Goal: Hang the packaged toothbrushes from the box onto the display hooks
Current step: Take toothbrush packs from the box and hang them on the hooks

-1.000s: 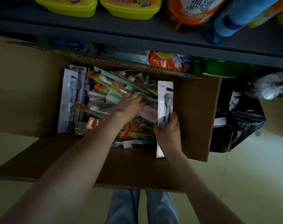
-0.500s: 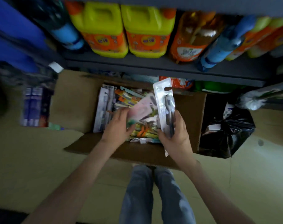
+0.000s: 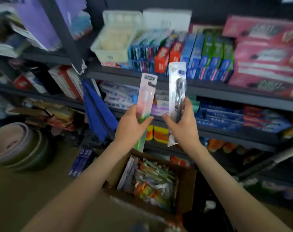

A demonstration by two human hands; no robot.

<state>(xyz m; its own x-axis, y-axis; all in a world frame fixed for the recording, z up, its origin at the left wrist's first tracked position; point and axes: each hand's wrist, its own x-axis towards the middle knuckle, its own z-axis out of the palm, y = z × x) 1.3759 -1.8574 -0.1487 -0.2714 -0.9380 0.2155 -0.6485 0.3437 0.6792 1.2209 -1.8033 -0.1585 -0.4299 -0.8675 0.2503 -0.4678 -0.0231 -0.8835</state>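
Carry step: two packs in hand, neither hung yet.
Left hand [image 3: 134,122] fingers wrap the pink-and-green carded toothbrush pack [image 3: 146,94]; right hand [image 3: 181,122] fingers grasp the clear blister pack with a dark toothbrush [image 3: 177,84]. Both upright, above the open brown cardboard box [image 3: 186,186] of more packs, before dark shelves [image 3: 226,92]. No hooks identifiable; next likely: locate one, thread a hang-hole.
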